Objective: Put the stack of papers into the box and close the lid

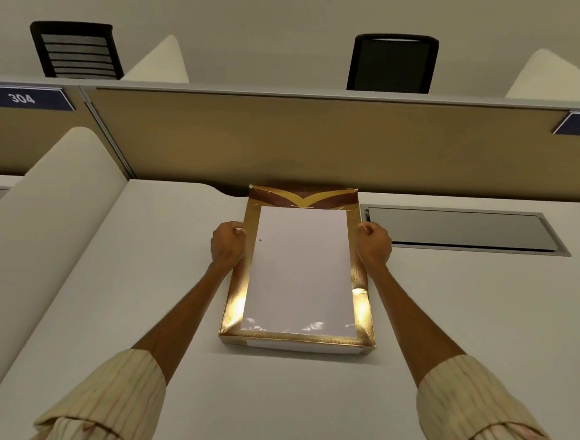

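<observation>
A shiny gold box [235,302] lies on the white desk straight ahead of me. The white stack of papers [300,272] lies flat inside it, with gold rim showing on all sides. The lid [304,197], brown and gold, stands up at the far end against the partition. My left hand [228,243] is curled at the box's left wall near the far end. My right hand [374,246] is curled at the right wall opposite it. Both hands touch the box edges; whether they pinch them is unclear.
A tan partition [287,140] rises just behind the box. A grey cable hatch [463,228] is set into the desk [302,409] to the right. A white divider [41,219] slopes along the left. Black chairs [392,63] stand beyond the partition.
</observation>
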